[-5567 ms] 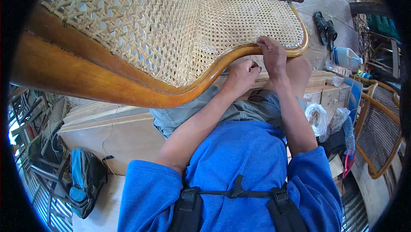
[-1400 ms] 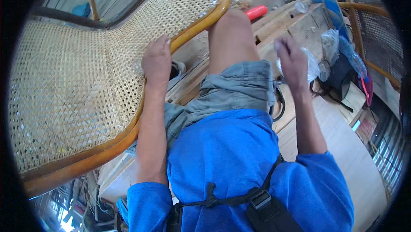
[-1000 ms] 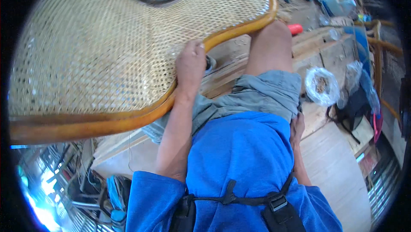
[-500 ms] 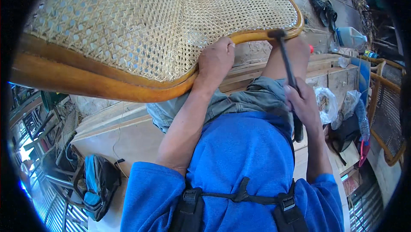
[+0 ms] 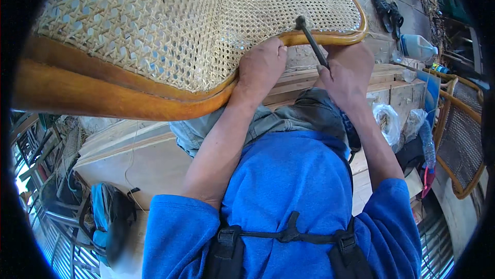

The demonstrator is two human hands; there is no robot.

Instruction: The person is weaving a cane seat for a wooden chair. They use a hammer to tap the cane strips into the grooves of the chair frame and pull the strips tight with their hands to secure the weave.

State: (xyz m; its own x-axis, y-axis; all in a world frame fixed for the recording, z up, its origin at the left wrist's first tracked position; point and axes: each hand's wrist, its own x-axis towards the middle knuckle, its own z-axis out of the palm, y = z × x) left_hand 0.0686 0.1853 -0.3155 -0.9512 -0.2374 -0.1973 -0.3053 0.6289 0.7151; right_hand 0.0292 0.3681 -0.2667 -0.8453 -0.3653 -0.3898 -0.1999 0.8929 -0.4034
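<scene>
A cane-webbed chair [image 5: 154,26] with a glossy orange-brown frame [image 5: 129,104] lies across my lap and fills the upper left. My left hand [image 5: 262,68] is closed around the frame's curved near edge, where the cane bends. In my right hand [image 5: 343,84] is a hammer [image 5: 314,46], gripped by its dark handle. The hammer's head is over the cane close to the near rail, to the right of my left hand. Whether the head touches the chair I cannot tell.
Wooden planks [image 5: 124,137] lie under and beside my legs. At right are a plastic jug [image 5: 416,47], dark sandals [image 5: 388,15], a clear plastic bag [image 5: 386,124] and another cane-panelled piece [image 5: 460,134]. A blue-and-black backpack [image 5: 111,222] sits at lower left.
My right hand has moved up and left with the hammer, whose head shifted from the rail's right part to nearer my left hand. The left hand keeps its grip on the frame.
</scene>
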